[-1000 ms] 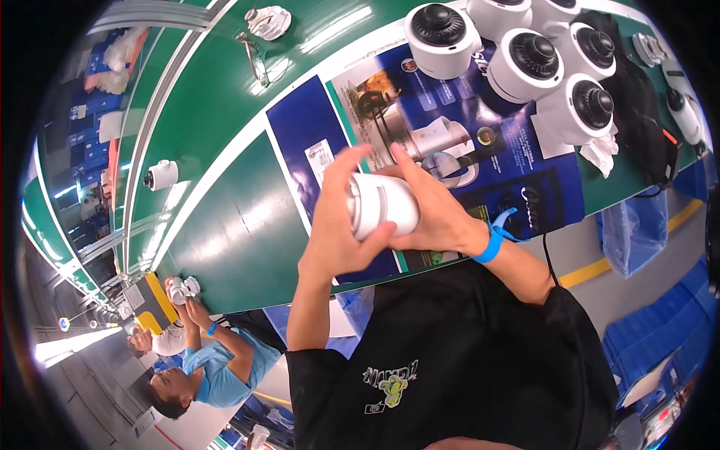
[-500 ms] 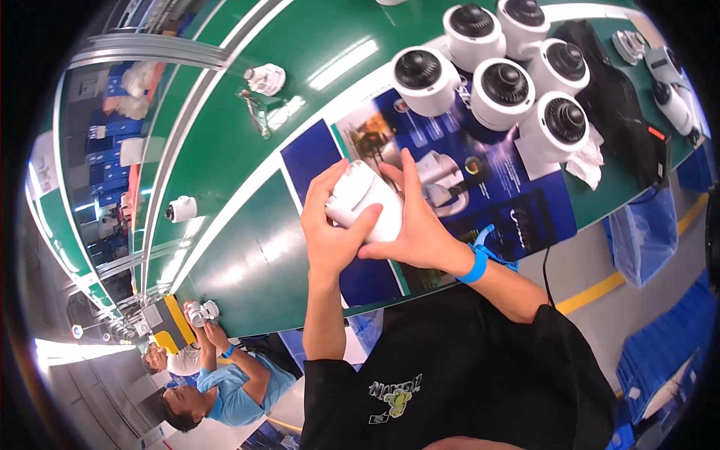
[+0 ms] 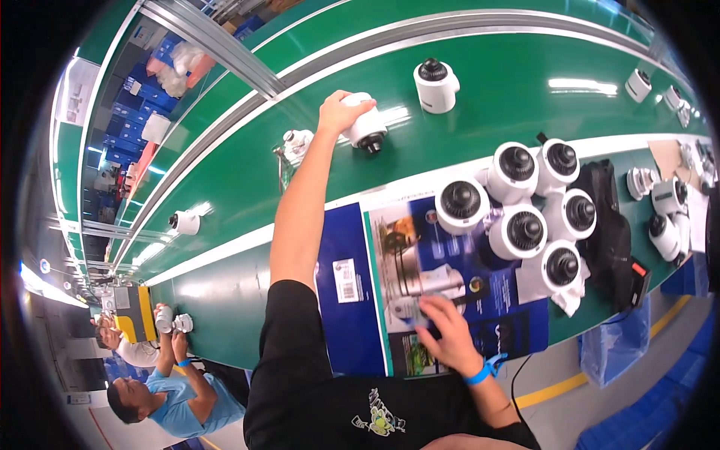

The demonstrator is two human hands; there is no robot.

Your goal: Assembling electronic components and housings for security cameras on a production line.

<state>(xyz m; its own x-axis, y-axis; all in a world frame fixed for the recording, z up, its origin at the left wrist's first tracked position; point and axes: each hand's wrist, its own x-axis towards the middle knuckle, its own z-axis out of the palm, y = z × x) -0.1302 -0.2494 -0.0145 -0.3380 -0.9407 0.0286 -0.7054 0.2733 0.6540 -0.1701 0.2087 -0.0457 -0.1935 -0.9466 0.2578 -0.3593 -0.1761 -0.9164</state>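
Note:
My left hand (image 3: 345,114) reaches out over the far green surface. Its fingers wrap round the back of a white security camera (image 3: 367,133), whose black lens dome points toward me. Over the printed blue sheet (image 3: 352,326) hovers or rests my right hand (image 3: 452,339), a blue band at its wrist. Its fingers are apart, and I see nothing in its grasp. Just beyond it on the right, several white cameras with black domes stand grouped; the nearest to it is one camera (image 3: 561,268) beside crumpled white paper (image 3: 568,301).
Another white camera (image 3: 435,88) stands upright on the far green strip. A small white part (image 3: 297,141) lies left of my left hand. A black cloth or bag (image 3: 609,232) lies on the right. Two people work at the left, one in a blue shirt (image 3: 196,401).
Both hands held a white camera body close in front of me. My left hand has moved far forward with a camera, and my right hand has let go and opened over the sheet.

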